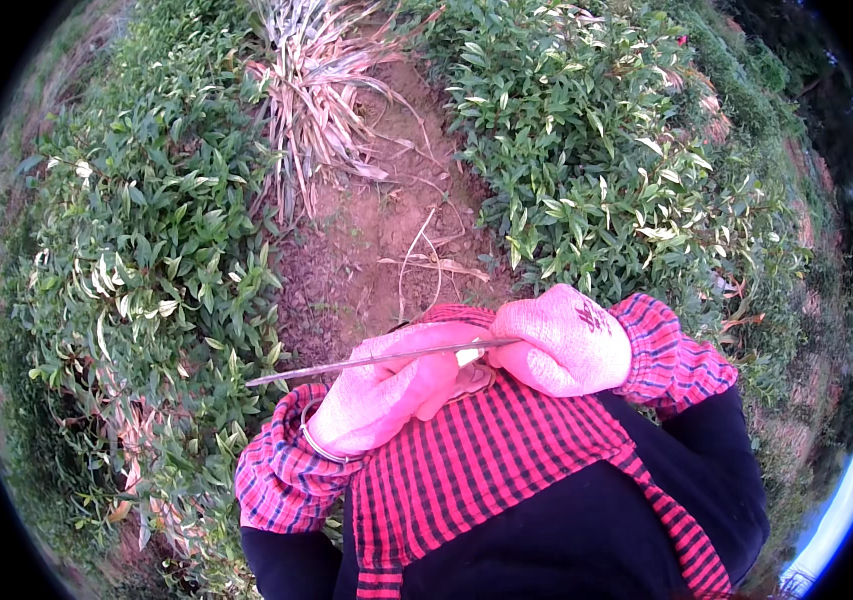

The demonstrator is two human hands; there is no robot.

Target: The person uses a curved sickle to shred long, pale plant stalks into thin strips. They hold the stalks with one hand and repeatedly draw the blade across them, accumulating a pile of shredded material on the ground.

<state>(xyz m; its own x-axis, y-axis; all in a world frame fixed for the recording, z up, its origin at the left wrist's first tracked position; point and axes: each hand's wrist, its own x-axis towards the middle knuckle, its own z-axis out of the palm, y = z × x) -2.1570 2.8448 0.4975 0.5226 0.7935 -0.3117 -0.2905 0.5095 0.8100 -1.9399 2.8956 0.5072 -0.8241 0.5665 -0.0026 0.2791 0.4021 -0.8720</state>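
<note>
Both my hands wear pale gloves that look pink, and meet in front of my red-and-black checked apron (471, 472). My right hand (565, 341) is closed around one end of a thin dark stalk or strip (321, 367), which runs leftwards across the back of my left hand (396, 375). The fingers of my left hand are curled near a small whitish piece (469, 355) between the hands; whether they grip it is hard to tell. Below it a brownish, folded thing (473, 381) shows partly. A metal bangle (321, 442) circles my left wrist.
Leafy green bushes stand on the left (178, 217) and on the right (591, 142). Between them runs a strip of reddish soil (366, 240). A heap of dry, long leaves (314, 105) lies farther up the strip, and thin dry stems (434, 262) lie nearer my hands.
</note>
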